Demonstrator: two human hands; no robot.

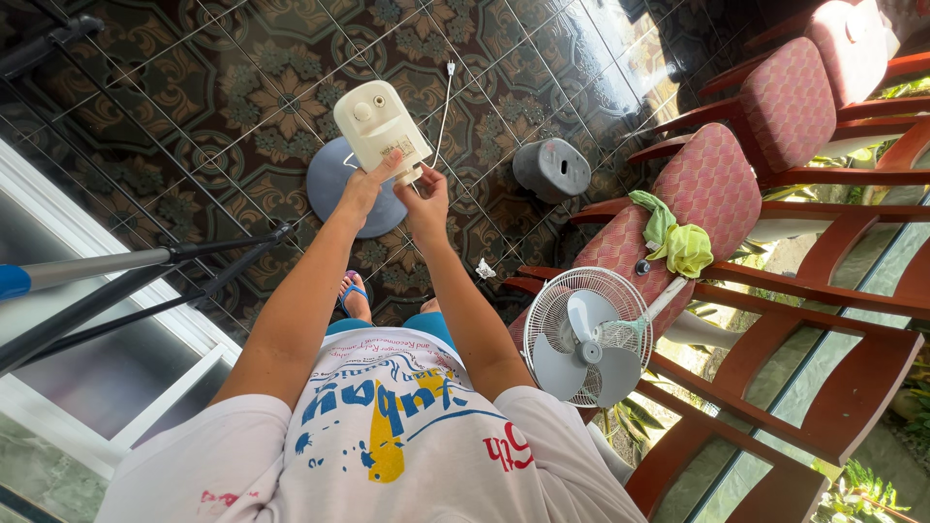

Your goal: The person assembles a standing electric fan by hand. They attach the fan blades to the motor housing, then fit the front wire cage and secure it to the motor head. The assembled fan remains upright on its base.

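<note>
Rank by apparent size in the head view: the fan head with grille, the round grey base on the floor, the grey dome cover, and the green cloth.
1. fan head with grille, though nearness to the camera flatters it
2. round grey base, partly hidden
3. and 4. unsure: grey dome cover and green cloth look alike

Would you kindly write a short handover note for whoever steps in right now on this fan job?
Left hand: grip on the lower edge of the cream fan motor housing, held up over the floor.
Right hand: pinching the housing's bottom end; white cord trails from it.
Round grey base lies on the tiled floor beneath; grey cover sits on the floor to the right.
Fan head with guard and blades rests against the red chair, apart from the housing.
Done: fan is in separate pieces. Left: the pieces remain unjoined.
</note>
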